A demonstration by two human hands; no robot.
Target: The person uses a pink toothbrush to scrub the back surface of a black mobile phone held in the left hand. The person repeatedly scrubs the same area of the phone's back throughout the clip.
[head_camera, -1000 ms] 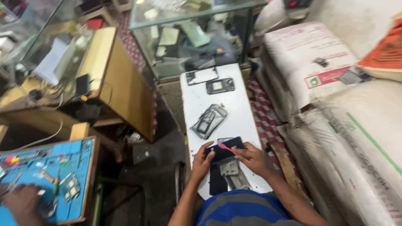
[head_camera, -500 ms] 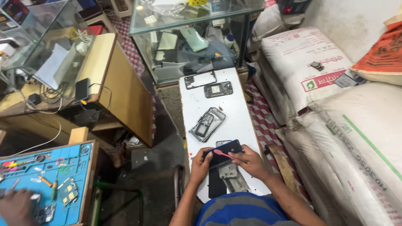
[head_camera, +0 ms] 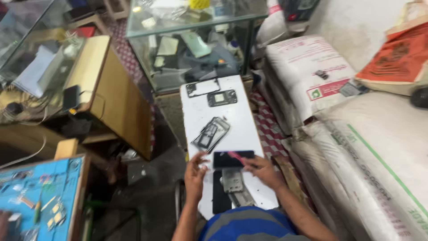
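I am working over a narrow white tabletop (head_camera: 243,129) that is running away from me, and the dark phone (head_camera: 232,159) is lying flat across it, its long axis going left to right, square to the length of the tabletop. It is sitting just beyond my two hands and between them, so each end is pointing at one hand.

My left hand (head_camera: 195,175) is resting at the phone's left end, fingers (head_camera: 201,157) spread and lightly curled, touching or nearly touching that short edge; they are loosely open, and I cannot tell whether they are actually pinching anything. My right hand (head_camera: 262,169) is sitting at the lower right corner of the phone, its fingers closed around a thin pink tool (head_camera: 236,156) that is slanting up and to the left over the phone's face. The tip seems to be lying on the glass, though it is too small to be sure.

The right hand is the nearer to the phone's middle by way of the tool; the left is only bracing the end.

Just toward me from the phone, a grey metal plate (head_camera: 232,180) is lying on a dark panel (head_camera: 219,196), between my wrists. Farther up the tabletop, well apart from my hands, a tilted phone frame (head_camera: 211,133) is lying, and beyond it two more frame pieces (head_camera: 221,97).
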